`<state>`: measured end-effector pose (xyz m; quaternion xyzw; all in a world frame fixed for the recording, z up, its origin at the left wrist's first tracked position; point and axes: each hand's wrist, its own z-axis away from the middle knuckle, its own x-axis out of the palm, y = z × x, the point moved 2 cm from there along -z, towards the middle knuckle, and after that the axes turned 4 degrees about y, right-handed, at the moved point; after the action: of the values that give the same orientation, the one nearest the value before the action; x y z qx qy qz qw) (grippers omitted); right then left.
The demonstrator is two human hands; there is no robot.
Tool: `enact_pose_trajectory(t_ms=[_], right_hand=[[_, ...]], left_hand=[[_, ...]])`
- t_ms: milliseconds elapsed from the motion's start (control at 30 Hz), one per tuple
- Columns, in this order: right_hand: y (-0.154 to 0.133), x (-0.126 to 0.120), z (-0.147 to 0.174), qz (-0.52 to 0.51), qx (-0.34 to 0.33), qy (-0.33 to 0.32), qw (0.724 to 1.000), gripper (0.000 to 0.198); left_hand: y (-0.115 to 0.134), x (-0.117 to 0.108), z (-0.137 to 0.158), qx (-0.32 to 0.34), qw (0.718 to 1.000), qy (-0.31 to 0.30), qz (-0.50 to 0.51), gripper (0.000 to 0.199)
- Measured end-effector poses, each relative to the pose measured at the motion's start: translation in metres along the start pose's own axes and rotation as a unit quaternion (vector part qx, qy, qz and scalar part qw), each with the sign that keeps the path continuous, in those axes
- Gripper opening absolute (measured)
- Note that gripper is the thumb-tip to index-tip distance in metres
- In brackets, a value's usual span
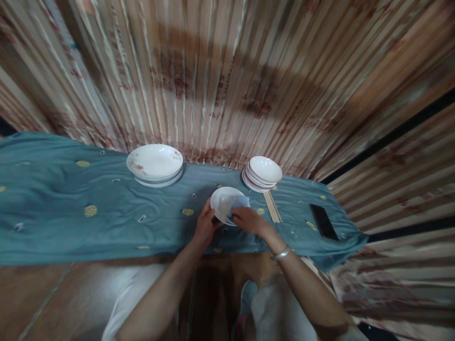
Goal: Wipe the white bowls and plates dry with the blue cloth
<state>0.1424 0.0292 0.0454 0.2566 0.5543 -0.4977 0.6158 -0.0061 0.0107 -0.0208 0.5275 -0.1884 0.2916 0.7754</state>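
A white bowl (221, 202) is gripped at its left side by the left hand (206, 223), over the near part of the teal cloth (117, 232). A pale blue wipe (241, 202) is pinched in the right hand (246, 219) and pressed inside the bowl. Stacked plates (156, 163) are set far left; stacked bowls (265, 171), far right. Chopsticks (272, 207) and a phone (323, 222) are laid to the right.

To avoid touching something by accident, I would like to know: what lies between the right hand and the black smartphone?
In the head view, wooden chopsticks lie on the patterned tablecloth between the right hand and the black smartphone.
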Motion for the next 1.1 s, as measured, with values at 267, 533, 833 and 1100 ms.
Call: enact_pose_trajectory(t_ms=[267, 533, 833, 1100], right_hand=[[0.0, 0.007, 0.003, -0.149, -0.028, 0.051, 0.987, 0.032], [-0.01, 0.023, -0.005, -0.245, -0.062, 0.138, 0.958, 0.036], [-0.024, 0.03, -0.038, -0.185, -0.105, 0.227, 0.95, 0.042], [-0.031, 0.018, -0.056, -0.066, -0.083, 0.239, 0.965, 0.041]], left_hand=[[0.0, 0.001, 0.0, -0.002, 1.0, 0.005, -0.011, 0.068], [0.0, 0.001, 0.0, 0.001, 1.0, 0.005, -0.011, 0.063], [-0.001, 0.003, -0.002, -0.016, 0.999, 0.02, 0.025, 0.046], [0.001, 0.004, -0.001, -0.029, 0.999, 0.02, 0.02, 0.053]])
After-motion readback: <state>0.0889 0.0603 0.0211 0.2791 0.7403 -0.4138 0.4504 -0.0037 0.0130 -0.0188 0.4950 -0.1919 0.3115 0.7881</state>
